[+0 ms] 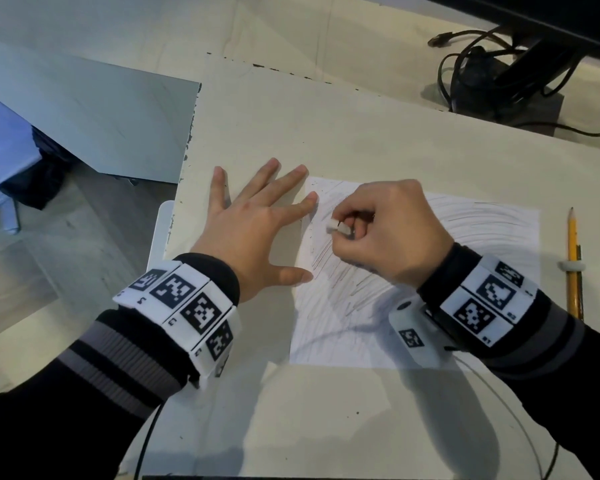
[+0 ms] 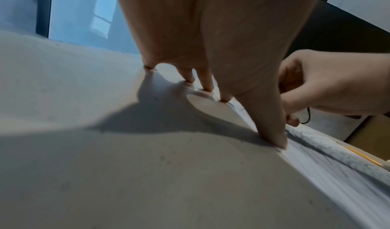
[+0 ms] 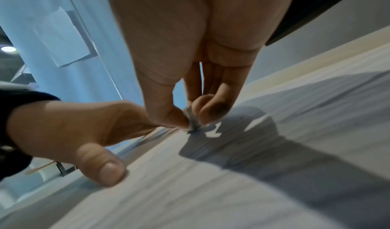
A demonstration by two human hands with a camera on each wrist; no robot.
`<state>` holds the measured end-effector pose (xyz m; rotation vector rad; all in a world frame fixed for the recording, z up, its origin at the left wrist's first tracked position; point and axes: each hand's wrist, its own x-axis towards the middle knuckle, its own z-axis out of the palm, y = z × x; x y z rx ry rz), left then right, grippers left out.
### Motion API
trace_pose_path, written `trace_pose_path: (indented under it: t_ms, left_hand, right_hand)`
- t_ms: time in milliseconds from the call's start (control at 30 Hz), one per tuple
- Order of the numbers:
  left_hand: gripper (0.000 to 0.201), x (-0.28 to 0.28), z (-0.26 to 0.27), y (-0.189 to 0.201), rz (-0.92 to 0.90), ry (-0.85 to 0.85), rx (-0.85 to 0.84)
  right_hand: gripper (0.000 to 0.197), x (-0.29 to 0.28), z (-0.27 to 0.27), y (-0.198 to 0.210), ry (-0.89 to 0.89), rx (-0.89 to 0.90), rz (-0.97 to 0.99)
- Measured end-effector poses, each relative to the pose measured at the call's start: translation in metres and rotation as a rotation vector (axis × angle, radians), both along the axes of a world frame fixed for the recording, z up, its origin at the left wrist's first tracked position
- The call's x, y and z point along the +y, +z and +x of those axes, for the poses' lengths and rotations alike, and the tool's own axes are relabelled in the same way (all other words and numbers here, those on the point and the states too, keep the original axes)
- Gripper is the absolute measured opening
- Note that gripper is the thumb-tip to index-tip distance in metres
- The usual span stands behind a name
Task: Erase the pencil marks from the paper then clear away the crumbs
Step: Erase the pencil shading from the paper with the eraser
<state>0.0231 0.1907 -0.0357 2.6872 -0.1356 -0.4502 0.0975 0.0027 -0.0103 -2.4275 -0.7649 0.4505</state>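
Note:
A white sheet of paper (image 1: 430, 296) covered in grey pencil strokes lies on the pale table (image 1: 326, 133). My right hand (image 1: 392, 233) pinches a small white eraser (image 1: 338, 227) between thumb and fingers, its tip down on the paper near the sheet's upper left corner; in the right wrist view the eraser (image 3: 192, 119) touches the paper (image 3: 253, 191). My left hand (image 1: 257, 223) lies flat with fingers spread, the index fingertip and thumb tip pressing the sheet's left edge, the rest on the table. In the left wrist view the thumb (image 2: 272, 129) presses the paper's edge (image 2: 337, 174).
A yellow pencil (image 1: 574, 258) with a white ring round it lies right of the paper. A monitor stand with black cables (image 1: 492, 74) sits at the back right. The table's left edge (image 1: 184, 161) drops to the floor just beyond my left hand.

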Motion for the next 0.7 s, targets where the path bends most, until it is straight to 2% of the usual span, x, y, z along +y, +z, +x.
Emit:
trace_pose_path:
  t_ms: [67, 133, 200, 300, 433, 567, 700]
  left_hand:
    - [0.097, 0.0, -0.001, 0.0, -0.011, 0.004, -0.001]
    - [0.097, 0.0, 0.0, 0.001, -0.022, 0.011, 0.001]
    - [0.097, -0.001, 0.001, 0.002, -0.015, 0.016, 0.008]
    - [0.098, -0.001, 0.002, 0.003, -0.005, 0.02, 0.021]
    - [0.099, -0.002, 0.002, 0.003, -0.01, 0.022, 0.019]
    - [0.099, -0.002, 0.002, 0.004, 0.004, 0.023, 0.032]
    - [0.099, -0.002, 0.002, 0.004, 0.006, 0.023, 0.039]
  right_hand:
    - [0.009, 0.002, -0.004, 0.0, 0.044, 0.005, -0.001]
    - [0.01, 0.003, -0.013, 0.002, 0.124, 0.093, -0.014]
    - [0.011, 0.002, -0.005, 0.003, 0.085, 0.087, -0.032]
    - [0.011, 0.0, 0.011, 0.002, -0.049, -0.018, -0.004]
    - [0.011, 0.004, 0.003, 0.004, 0.063, 0.008, -0.032]
    - [0.01, 0.002, 0.017, 0.005, -0.027, -0.058, -0.041]
    - [0.01, 0.005, 0.007, 0.006, 0.112, -0.007, -0.064]
